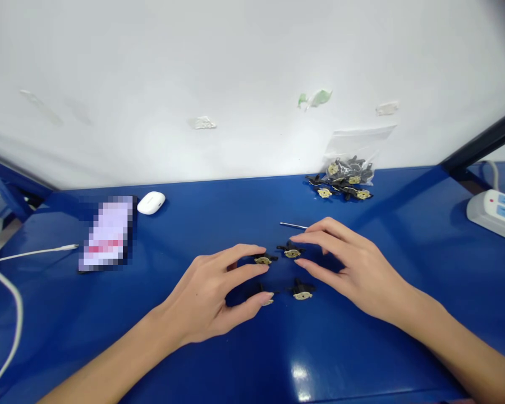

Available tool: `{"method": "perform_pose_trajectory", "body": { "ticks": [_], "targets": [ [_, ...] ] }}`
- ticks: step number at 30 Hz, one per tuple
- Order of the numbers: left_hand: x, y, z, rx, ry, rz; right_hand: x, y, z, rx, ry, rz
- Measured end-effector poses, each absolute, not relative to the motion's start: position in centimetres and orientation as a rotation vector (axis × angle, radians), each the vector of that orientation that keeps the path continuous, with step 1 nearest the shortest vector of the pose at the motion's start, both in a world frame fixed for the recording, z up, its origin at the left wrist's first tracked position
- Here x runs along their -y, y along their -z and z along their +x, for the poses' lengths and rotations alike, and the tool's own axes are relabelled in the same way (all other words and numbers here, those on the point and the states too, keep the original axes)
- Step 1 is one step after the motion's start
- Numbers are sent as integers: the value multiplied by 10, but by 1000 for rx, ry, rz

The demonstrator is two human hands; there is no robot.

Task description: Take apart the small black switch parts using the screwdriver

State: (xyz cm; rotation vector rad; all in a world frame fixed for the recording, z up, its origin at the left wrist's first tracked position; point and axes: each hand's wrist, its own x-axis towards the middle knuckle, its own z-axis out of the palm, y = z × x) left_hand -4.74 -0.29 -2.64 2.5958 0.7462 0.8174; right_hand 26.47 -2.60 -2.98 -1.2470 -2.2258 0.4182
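Four-way grouped on the blue table (202,219) lie several small black parts with brass-coloured discs. My left hand (210,292) is open. Its index and middle fingers straddle the upper left part (263,260), and its thumb partly covers the lower left part (268,302). Thumb and index finger of my right hand (349,264) sit at the two edges of the upper right part (293,253), closed around it. Below that, the lower right part (302,290) lies untouched. A thin metal rod (293,225) extends from behind my right fingers.
At the back right, a clear plastic bag (357,146) of similar parts stands against the wall, with loose parts (325,192) before it. A phone (107,233), white earbud case (151,202) and white cable (33,252) are at left; a power strip (496,210) is at right.
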Motion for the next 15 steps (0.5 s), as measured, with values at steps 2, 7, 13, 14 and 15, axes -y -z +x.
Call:
{"method": "perform_pose_trajectory", "body": {
  "ticks": [2, 7, 13, 14, 15],
  "targets": [
    [2, 27, -47, -743, -821, 2593, 25, 35, 264, 2249, -419, -1268],
    [1, 27, -47, -750, -802, 2596, 21, 43, 262, 2281, -427, -1253],
    [0, 29, -48, -758, -783, 2616, 20, 41, 265, 2292, -440, -1253],
    [0, 30, -48, -760, -784, 2617, 20, 41, 266, 2291, -442, -1256],
    [0, 30, -48, -763, -785, 2619, 20, 41, 267, 2290, -442, -1260]
  ]
}}
